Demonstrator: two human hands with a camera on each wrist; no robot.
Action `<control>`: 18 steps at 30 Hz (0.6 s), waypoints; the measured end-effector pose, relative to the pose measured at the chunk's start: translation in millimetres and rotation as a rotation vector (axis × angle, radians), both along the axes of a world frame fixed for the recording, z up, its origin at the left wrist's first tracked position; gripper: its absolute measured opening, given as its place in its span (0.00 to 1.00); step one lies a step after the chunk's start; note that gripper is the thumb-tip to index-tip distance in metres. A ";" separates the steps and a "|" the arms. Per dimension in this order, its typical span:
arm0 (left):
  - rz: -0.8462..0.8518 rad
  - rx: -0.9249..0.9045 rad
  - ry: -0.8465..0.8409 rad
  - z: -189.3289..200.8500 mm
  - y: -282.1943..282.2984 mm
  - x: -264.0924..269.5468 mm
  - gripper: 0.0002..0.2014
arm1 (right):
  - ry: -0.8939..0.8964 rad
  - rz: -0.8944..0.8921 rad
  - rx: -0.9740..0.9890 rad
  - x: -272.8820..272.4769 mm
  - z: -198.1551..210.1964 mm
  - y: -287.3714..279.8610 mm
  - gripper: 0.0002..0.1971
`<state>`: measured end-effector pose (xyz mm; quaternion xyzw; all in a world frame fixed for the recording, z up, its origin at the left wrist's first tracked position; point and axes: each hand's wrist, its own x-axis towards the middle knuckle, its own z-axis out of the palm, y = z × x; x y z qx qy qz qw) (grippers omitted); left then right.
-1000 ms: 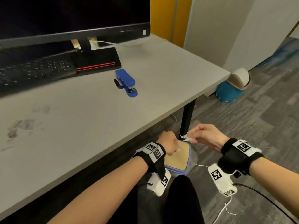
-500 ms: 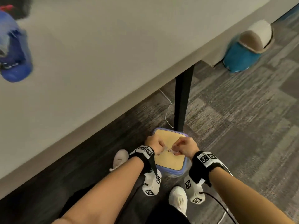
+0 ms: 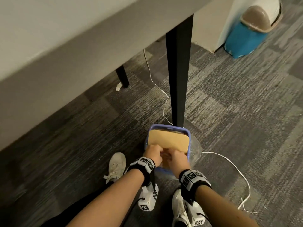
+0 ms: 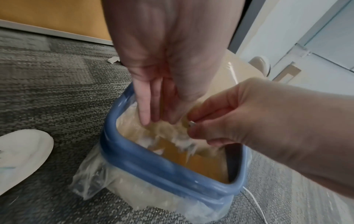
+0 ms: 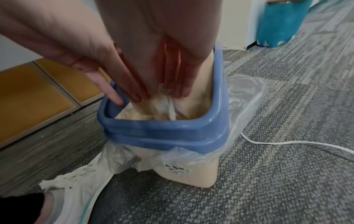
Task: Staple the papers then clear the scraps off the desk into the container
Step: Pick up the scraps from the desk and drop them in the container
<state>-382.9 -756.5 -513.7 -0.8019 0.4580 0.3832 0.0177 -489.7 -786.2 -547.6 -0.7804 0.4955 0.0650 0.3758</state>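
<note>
While over container [image 4: 153, 159], right grip [image 4: 239, 121] around scraps [image 4: 191, 123].

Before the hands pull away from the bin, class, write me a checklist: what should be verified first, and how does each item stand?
1. Left hand and right hand over the bin opening: ok.
2. Loose scraps dropping inside the rim: ok.
3. Left hand emptied: ok, fingers straight, gripping nothing.
4. Right hand emptied: not ok, it pinches a small bit.
5. Carpet free of strays: not ok, a pale piece lies under the desk.
6. Desktop cleared: cannot tell, hardly in view.
</note>
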 end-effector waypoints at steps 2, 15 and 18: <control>0.002 0.029 -0.002 -0.7 0.6 4.0 0.16 | 0.060 0.044 -0.009 -0.4 0.0 0.7 0.16; -0.098 0.068 -0.123 57.3 -2.1 12.6 0.09 | -0.036 0.041 0.117 -7.1 51.6 -12.1 0.15; -0.118 -0.003 -0.140 104.4 -6.1 8.2 0.12 | -0.078 0.077 0.056 -7.9 107.9 -22.1 0.14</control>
